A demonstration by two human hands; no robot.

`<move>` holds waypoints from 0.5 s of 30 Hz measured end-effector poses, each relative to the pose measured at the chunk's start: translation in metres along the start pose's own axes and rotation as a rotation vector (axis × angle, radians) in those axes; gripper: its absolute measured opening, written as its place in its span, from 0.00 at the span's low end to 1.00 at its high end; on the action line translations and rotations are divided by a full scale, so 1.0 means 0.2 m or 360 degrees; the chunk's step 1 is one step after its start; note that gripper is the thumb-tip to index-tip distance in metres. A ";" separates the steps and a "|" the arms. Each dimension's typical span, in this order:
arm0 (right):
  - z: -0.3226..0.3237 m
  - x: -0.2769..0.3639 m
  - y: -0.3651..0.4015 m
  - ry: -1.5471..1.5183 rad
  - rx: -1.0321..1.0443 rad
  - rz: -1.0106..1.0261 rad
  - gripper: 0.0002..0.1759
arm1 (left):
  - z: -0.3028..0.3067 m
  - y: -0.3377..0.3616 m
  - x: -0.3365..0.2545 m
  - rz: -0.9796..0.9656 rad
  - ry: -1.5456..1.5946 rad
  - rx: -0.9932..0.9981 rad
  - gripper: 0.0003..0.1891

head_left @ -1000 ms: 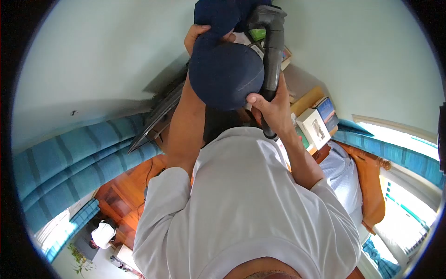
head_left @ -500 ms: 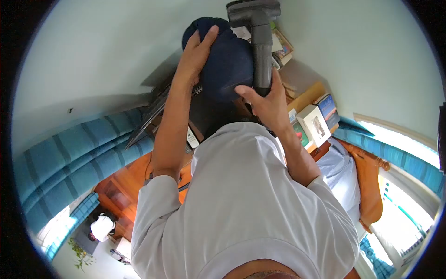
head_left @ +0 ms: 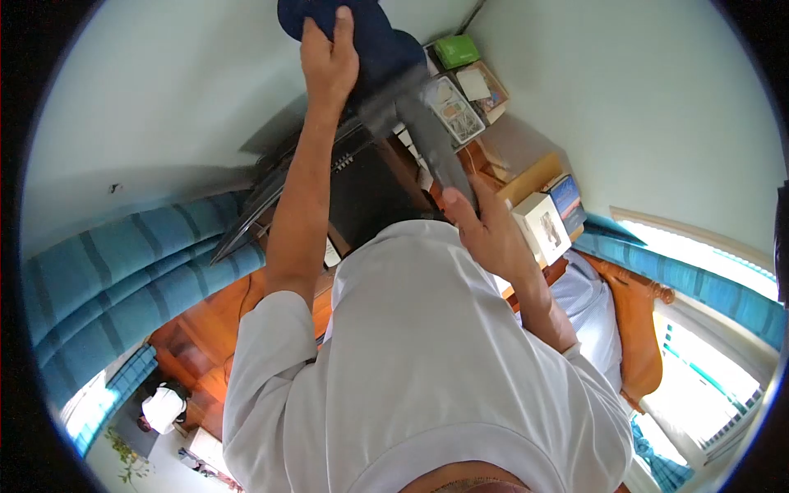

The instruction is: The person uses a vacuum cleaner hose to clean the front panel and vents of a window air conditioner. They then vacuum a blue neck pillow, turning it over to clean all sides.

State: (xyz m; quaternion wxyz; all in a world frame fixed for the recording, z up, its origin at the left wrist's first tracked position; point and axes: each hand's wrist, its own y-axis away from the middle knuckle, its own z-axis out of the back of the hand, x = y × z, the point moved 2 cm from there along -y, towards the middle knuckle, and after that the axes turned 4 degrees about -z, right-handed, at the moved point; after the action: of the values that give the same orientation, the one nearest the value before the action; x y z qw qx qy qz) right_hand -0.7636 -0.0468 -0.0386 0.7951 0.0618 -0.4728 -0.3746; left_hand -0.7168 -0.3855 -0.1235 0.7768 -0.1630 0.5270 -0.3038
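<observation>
My left hand (head_left: pixel 330 62) grips a dark navy fabric item (head_left: pixel 374 41) near the top of the view, its thumb and fingers pressed into the cloth. My right hand (head_left: pixel 485 226) is wrapped around the lower end of a grey handheld tool (head_left: pixel 434 144) with a wide head. That head is blurred and lies against or right beside the lower part of the navy item. The item's upper edge is cut off by the frame.
Books (head_left: pixel 542 226) stand on a wooden shelf at the right. Behind the tool are a clear tray (head_left: pixel 454 111) of small items and a green packet (head_left: pixel 456 51). A dark screen (head_left: pixel 255 218) stands at left, near blue curtains (head_left: pixel 131 246). Another person (head_left: pixel 164 408) is far off at lower left.
The navy item has moved up with my left hand. My right hand has lowered the tool, and its head has swung from above down to the item's lower side.
</observation>
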 end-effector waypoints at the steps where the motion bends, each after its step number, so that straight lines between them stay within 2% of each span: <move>1: -0.01 -0.03 0.02 0.0074 0.0049 -0.0050 0.40 | 0.01 -0.01 -0.01 0.0003 -0.0002 -0.0013 0.21; 2: -0.01 -0.07 0.03 0.0079 0.0047 -0.0042 0.40 | 0.08 -0.06 -0.17 -0.0034 0.0394 -0.0172 0.25; 3: -0.02 -0.13 0.04 0.0047 0.0121 -0.0218 0.40 | 0.11 -0.09 -0.25 -0.0074 0.0792 -0.0328 0.28; 4: -0.03 -0.15 0.04 0.0017 0.0198 -0.0392 0.39 | 0.12 -0.10 -0.21 -0.0078 0.0792 -0.0338 0.28; 5: -0.01 -0.12 0.03 0.0026 0.0200 -0.0382 0.39 | 0.11 -0.11 -0.13 -0.0067 0.0494 -0.0225 0.29; 6: 0.03 -0.04 0.04 -0.0113 0.0066 -0.0280 0.38 | 0.09 -0.11 -0.09 -0.0045 0.0197 -0.0095 0.30; 8: 0.11 0.12 0.08 -0.0271 -0.0091 -0.0197 0.37 | 0.03 -0.06 -0.09 -0.0095 0.0249 -0.0033 0.26; 10: 0.17 0.29 0.08 -0.0337 -0.0128 0.0010 0.37 | -0.02 0.00 -0.19 -0.0100 0.0689 -0.0152 0.23; 11: 0.14 0.29 0.04 -0.0343 -0.0142 0.0007 0.37 | -0.03 0.00 -0.19 -0.0108 0.0699 -0.0144 0.23; 14: 0.02 0.18 -0.05 -0.0099 -0.0086 0.0194 0.37 | -0.01 -0.05 -0.13 0.0170 0.0875 -0.0075 0.18; 15: -0.02 0.12 -0.06 -0.0053 -0.0147 0.0181 0.38 | 0.01 -0.07 -0.08 0.0126 0.0833 -0.0040 0.20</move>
State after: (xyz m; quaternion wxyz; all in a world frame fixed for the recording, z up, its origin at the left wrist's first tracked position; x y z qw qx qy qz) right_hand -0.7596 -0.0713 -0.0295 0.8091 -0.0080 -0.4710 -0.3513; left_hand -0.7230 -0.3860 -0.1044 0.6232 -0.0679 0.7196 -0.2985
